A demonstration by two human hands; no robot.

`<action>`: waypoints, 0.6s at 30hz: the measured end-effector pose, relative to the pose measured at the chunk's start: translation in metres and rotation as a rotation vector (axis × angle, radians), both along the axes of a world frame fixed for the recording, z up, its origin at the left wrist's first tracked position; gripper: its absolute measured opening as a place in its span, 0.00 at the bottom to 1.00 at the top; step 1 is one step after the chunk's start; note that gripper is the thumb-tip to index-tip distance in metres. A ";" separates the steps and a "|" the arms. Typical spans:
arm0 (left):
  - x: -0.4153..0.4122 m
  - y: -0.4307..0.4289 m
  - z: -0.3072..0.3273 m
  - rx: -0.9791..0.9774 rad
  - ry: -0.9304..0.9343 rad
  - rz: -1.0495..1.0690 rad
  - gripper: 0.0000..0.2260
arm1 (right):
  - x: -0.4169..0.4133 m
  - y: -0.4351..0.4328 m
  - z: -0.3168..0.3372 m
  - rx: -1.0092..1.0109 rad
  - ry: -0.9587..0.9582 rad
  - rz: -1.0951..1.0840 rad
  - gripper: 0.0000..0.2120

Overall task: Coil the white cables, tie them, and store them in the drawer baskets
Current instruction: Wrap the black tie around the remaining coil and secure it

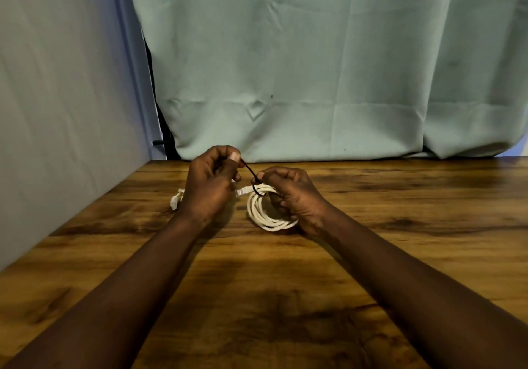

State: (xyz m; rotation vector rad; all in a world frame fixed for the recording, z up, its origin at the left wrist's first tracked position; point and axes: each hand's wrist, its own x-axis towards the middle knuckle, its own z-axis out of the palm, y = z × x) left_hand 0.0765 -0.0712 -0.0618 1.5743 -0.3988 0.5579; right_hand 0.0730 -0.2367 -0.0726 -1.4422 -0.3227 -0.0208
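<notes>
Both hands work at the far middle of the wooden table [257,297]. The left hand [210,186] is raised, its thumb and forefinger pinching one end of a thin dark tie [249,170]. The right hand [291,197] grasps the coiled white cable [267,217], fingers curled through and over the loops, with thumb and forefinger also nipping the tie where it meets the coil.

The tie runs taut on a slant between the two pinches. This tension probably serves to cinch it round the bundle. The coil rests on the table under the right hand, so the loops cannot spring apart during tying. A cable connector [241,191] projects from the coil toward the left hand.

A small white object [176,199] lies just beside the left wrist, partly hidden; whether it belongs to another cable cannot be told. A pale green curtain [314,69] hangs behind the table. No drawer baskets are in view.

Judged stage: coiling done, tying in progress, storage not yet begun.
</notes>
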 end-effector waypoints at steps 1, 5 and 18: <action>-0.001 -0.001 0.001 -0.027 0.012 0.000 0.06 | 0.002 0.000 -0.001 0.009 0.024 0.014 0.08; 0.001 0.001 0.002 -0.046 0.035 -0.003 0.06 | 0.005 0.000 -0.004 0.076 0.100 0.093 0.12; -0.006 -0.009 -0.013 0.164 -0.033 0.126 0.04 | 0.000 0.003 -0.004 0.041 0.077 0.046 0.11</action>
